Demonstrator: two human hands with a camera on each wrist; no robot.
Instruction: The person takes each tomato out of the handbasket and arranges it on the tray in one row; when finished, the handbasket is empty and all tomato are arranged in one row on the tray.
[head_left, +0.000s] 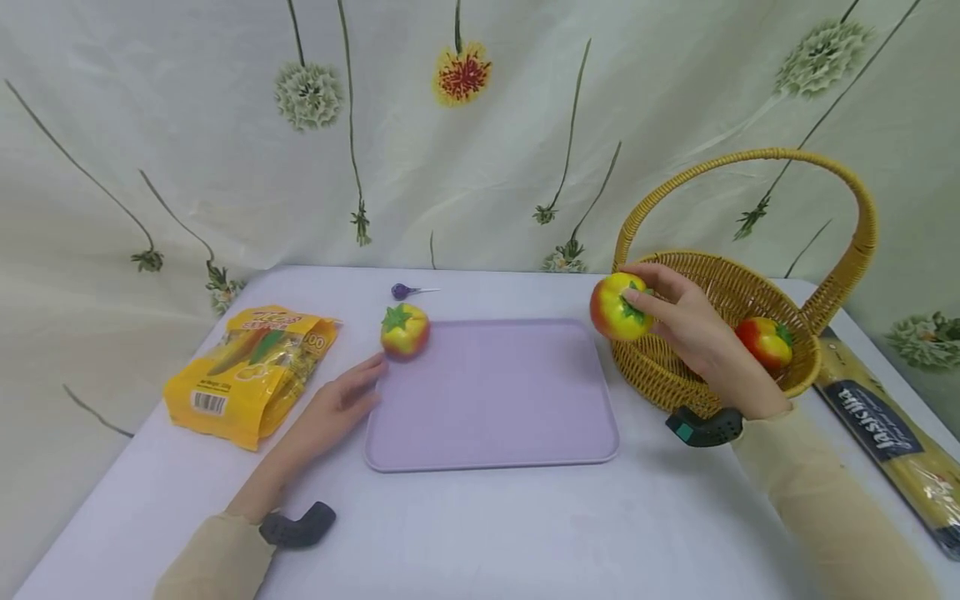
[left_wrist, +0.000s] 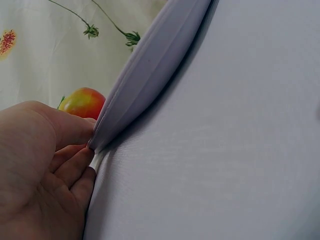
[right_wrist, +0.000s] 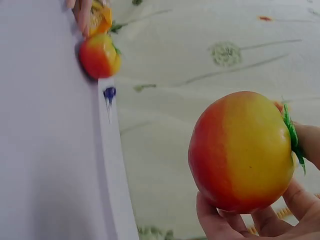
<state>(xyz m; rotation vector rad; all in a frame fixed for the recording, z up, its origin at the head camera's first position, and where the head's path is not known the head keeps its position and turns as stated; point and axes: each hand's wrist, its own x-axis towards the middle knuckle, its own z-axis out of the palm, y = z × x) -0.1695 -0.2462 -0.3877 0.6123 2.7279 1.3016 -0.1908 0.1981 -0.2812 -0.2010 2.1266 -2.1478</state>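
Observation:
My right hand [head_left: 686,321] grips a red-and-yellow persimmon [right_wrist: 240,155] with a green leafy top, holding it up beside the wicker basket's left rim. At the left, my left hand [head_left: 337,408] pinches the edge of a lilac tray [head_left: 491,400], thumb above and fingers below, as the left wrist view shows [left_wrist: 45,160]. A second persimmon [head_left: 405,331] sits at the tray's far left corner, just beyond the left fingertips. Inside the wicker basket [head_left: 652,362] lies a third persimmon [head_left: 765,342].
A yellow snack bag [head_left: 251,371] lies left of the tray. Behind the tray is a purple lollipop [head_left: 402,291]. The basket's tall handle [head_left: 866,225] arches up at the right, and a long pasta packet [head_left: 892,442] lies along the table's right edge. A flowered cloth [head_left: 487,167] hangs behind.

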